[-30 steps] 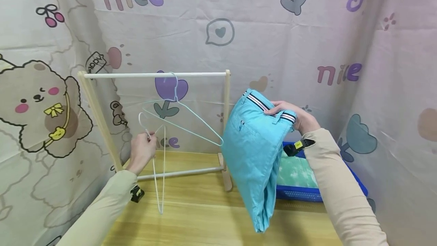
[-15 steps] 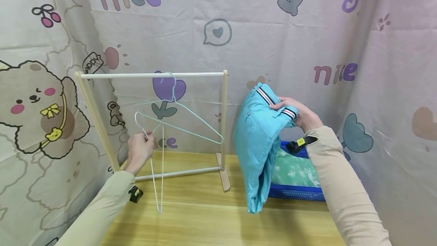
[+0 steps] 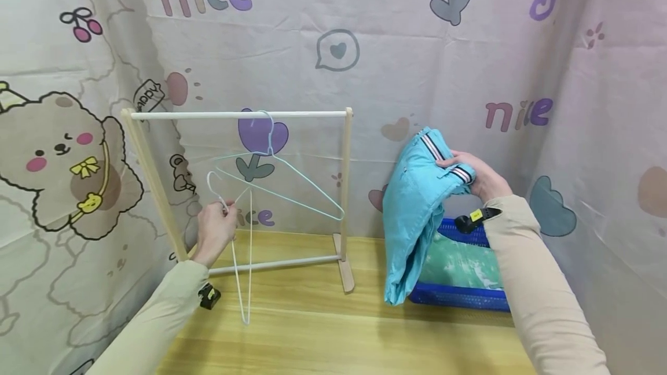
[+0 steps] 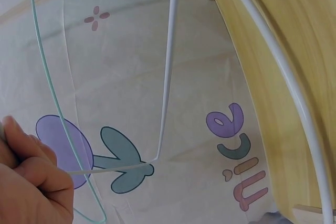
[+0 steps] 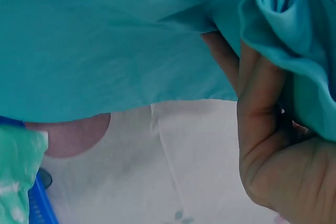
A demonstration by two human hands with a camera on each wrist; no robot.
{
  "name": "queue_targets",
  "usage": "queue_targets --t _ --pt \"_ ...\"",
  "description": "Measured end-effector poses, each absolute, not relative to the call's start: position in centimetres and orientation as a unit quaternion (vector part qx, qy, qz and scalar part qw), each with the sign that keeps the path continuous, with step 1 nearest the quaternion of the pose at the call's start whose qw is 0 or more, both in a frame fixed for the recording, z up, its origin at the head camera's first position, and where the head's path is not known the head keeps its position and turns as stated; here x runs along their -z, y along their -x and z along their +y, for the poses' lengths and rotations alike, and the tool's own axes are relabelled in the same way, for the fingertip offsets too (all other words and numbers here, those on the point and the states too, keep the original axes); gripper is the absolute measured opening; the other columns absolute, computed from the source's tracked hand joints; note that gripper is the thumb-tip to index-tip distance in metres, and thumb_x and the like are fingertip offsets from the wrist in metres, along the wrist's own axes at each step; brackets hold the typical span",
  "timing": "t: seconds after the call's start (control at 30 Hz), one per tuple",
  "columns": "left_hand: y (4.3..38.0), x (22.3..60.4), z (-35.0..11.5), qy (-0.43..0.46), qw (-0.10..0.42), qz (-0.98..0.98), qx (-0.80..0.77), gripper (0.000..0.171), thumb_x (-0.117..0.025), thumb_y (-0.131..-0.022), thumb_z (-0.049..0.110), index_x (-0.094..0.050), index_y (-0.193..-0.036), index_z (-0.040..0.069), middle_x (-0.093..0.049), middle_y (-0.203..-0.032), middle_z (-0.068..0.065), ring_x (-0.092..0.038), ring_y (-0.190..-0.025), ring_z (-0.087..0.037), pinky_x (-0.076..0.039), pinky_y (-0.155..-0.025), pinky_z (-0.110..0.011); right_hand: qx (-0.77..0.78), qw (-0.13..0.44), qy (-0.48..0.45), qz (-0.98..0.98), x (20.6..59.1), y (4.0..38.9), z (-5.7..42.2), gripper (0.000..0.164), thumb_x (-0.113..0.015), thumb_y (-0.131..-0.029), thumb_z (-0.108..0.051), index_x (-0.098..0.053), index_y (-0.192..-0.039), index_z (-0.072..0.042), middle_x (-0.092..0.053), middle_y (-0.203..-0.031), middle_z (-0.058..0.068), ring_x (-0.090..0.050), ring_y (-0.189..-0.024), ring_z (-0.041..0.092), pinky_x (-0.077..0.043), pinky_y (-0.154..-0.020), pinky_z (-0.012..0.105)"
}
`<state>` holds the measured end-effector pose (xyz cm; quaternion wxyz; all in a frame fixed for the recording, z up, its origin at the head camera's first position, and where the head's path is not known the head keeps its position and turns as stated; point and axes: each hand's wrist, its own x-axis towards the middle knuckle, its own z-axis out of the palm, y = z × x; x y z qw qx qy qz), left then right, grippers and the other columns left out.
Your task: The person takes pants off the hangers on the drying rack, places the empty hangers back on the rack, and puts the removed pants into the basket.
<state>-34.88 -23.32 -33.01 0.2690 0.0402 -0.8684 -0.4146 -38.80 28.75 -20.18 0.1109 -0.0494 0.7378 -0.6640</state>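
My left hand (image 3: 215, 225) grips a white wire hanger (image 3: 250, 259) just below its hook, and the hanger's body dangles under the fingers. In the left wrist view the curled left fingers (image 4: 37, 177) sit at the lower left, by the hanger's wire (image 4: 169, 66). Over on the right, my right hand (image 3: 479, 173) holds folded turquoise trousers (image 3: 417, 201) by the waistband, thumb on the striped trim. The legs droop to the left, their lower end over the table. In the right wrist view the trouser cloth (image 5: 105, 56) hides most of the right fingertips.
A drying rack (image 3: 345, 184) with a white top rail stands at the back; a pale green hanger (image 3: 307, 181) hangs from it. Behind the trousers, a blue basket (image 3: 458, 298) holds green patterned cloth (image 3: 461, 262). A printed curtain (image 3: 292, 10) lines the wooden table (image 3: 323, 340).
My right hand has moved right with the trousers, whose lower end has risen and swung back toward the basket. My left hand keeps the white hanger in nearly the same place.
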Motion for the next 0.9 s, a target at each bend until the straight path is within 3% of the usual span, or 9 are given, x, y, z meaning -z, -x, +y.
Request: queue_targets --t 0.07,0.17,0.43,0.7,0.9 --pt "34.8 33.0 -23.3 -0.039 0.269 -0.869 0.414 0.038 -0.044 -0.099 0.016 -0.062 -0.125 -0.005 -0.072 -0.088 -0.022 -0.060 -0.043 -0.015 -0.048 -0.039 -0.028 0.682 0.114 0.043 0.721 20.6 38.8 29.8 0.083 -0.055 -0.100 -0.019 0.003 -0.158 -0.016 -0.042 -0.137 0.010 -0.064 -0.082 0.004 -0.056 -0.076 0.019" --pt "34.8 33.0 -23.3 -0.036 0.274 -0.868 0.412 0.038 -0.044 -0.098 0.016 -0.062 -0.123 -0.005 -0.072 -0.090 -0.023 -0.059 -0.042 -0.014 -0.046 -0.038 -0.028 0.712 0.119 0.037 0.691 21.1 38.7 31.3 0.086 -0.057 -0.099 -0.017 0.006 -0.158 -0.017 -0.049 -0.116 0.000 -0.066 -0.079 0.006 -0.057 -0.075 0.021" --pt "34.5 32.7 -23.4 -0.034 0.281 -0.869 0.406 0.038 -0.043 -0.099 0.015 -0.063 -0.123 -0.006 -0.072 -0.086 -0.022 -0.058 -0.041 -0.013 -0.045 -0.039 -0.028 0.762 0.136 0.021 0.633 22.3 38.6 34.2 0.091 -0.056 -0.098 -0.013 0.013 -0.156 -0.023 -0.034 -0.131 0.004 -0.066 -0.084 0.009 -0.058 -0.079 0.024" --pt "34.6 31.7 -23.5 -0.027 0.290 -0.871 0.396 0.038 -0.042 -0.099 0.015 -0.063 -0.122 -0.006 -0.072 -0.086 -0.021 -0.058 -0.042 -0.013 -0.044 -0.041 -0.029 0.753 0.148 0.009 0.641 23.2 38.4 37.1 0.091 -0.053 -0.100 -0.014 0.018 -0.155 -0.021 -0.063 -0.096 -0.003 -0.069 -0.079 0.012 -0.058 -0.076 0.025" --pt "34.4 31.2 -23.6 -0.021 0.303 -0.869 0.390 0.038 -0.042 -0.098 0.013 -0.063 -0.121 -0.007 -0.071 -0.075 -0.019 -0.057 -0.040 -0.011 -0.043 -0.038 -0.029 0.747 0.165 0.004 0.644 23.6 38.0 39.2 0.084 -0.050 -0.101 -0.011 0.013 -0.156 -0.020 -0.066 -0.095 0.000 -0.070 -0.077 0.013 -0.059 -0.072 0.025"
